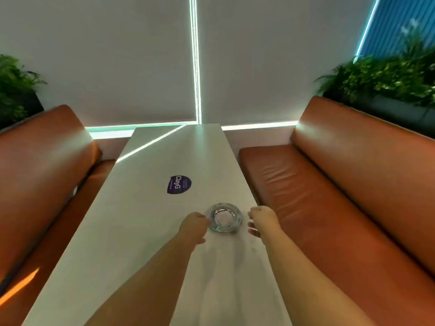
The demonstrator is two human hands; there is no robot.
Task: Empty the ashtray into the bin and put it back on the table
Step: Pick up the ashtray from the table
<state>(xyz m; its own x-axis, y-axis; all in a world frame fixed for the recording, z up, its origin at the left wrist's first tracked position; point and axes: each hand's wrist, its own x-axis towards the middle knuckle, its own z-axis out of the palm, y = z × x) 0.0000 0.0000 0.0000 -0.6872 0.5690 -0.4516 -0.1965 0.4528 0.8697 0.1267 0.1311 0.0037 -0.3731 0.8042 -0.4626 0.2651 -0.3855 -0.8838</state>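
A round clear glass ashtray [226, 217] rests on the long white table [141, 231], close to its right edge. My left hand [194, 225] is at the ashtray's left rim, fingers curled and touching or nearly touching the glass. My right hand [262, 220] hovers a short way to the right of the ashtray, fingers loosely curled, apart from the rim. I cannot make out anything inside the ashtray. No bin is in view.
A purple round sticker [179, 184] lies on the table beyond the ashtray. Orange leather benches [329, 196] [40, 180] flank both long sides. Planters with green foliage [388, 76] stand behind each bench. A white blind wall closes the far end.
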